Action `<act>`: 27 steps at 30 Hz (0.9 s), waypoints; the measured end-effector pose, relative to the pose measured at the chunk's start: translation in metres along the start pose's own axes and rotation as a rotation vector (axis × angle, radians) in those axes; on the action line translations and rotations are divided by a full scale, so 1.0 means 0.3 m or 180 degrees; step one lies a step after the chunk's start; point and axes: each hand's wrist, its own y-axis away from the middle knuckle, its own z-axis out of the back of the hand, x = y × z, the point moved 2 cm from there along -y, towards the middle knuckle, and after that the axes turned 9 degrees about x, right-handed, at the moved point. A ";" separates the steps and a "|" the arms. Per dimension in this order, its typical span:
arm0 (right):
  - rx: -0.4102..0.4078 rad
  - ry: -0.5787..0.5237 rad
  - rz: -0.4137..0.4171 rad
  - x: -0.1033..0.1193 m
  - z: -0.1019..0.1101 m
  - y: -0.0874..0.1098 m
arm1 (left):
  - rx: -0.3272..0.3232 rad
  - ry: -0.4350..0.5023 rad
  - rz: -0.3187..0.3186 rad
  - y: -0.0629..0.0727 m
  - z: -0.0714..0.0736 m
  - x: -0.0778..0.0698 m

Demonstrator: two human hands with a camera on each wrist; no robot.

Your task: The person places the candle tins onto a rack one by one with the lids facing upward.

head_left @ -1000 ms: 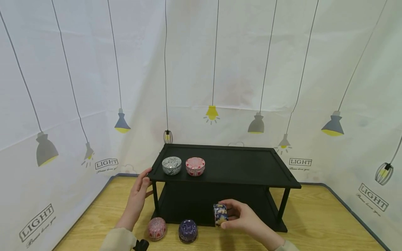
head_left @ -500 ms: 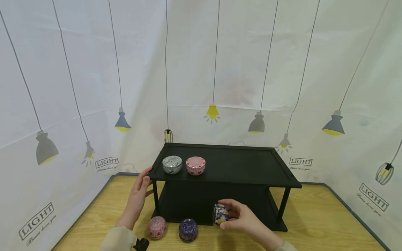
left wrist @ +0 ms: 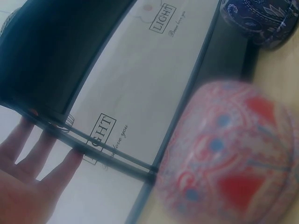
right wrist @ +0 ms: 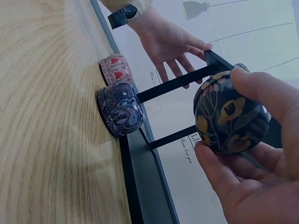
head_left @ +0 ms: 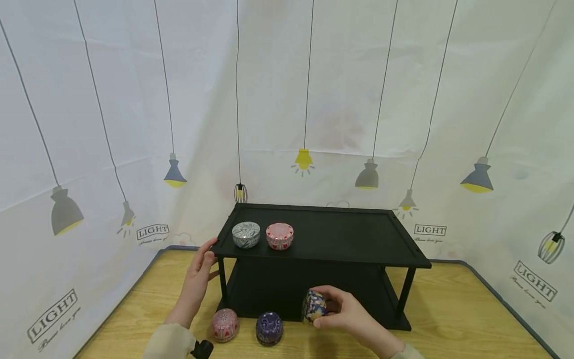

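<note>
My right hand [head_left: 345, 311] pinches a small round tin [head_left: 315, 306], dark blue with yellow flowers, tilted on its side before the black two-tier shelf [head_left: 350, 237]. The right wrist view shows thumb and fingers round this flowered tin [right wrist: 231, 116]. My left hand [head_left: 197, 274] touches the shelf's left end near its front corner, fingers extended; the left wrist view shows the fingertips [left wrist: 77, 153] against a thin black bar. A grey-white leaf-patterned tin [head_left: 245, 235] and a pink tin with red hearts [head_left: 280, 236] stand on the top tier, front left.
On the wooden table [head_left: 444, 304], in front of the shelf, sit a pink patterned tin [head_left: 224, 325] and a dark purple tin [head_left: 269, 329]. A white cloth backdrop [head_left: 341, 99] printed with lamps surrounds the table at the back and sides.
The flowered tin has turned and tilted a little in my right hand, which stays at nearly the same spot. My left hand and the other tins keep their places.
</note>
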 end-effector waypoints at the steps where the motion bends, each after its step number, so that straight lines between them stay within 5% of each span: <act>1: -0.0005 -0.0021 -0.0008 0.000 0.000 0.000 | 0.0014 0.0034 0.0044 -0.001 0.001 0.000; 27: -0.0083 -0.0188 -0.0039 0.003 -0.002 0.004 | 0.0061 0.0079 0.0093 0.001 0.002 -0.017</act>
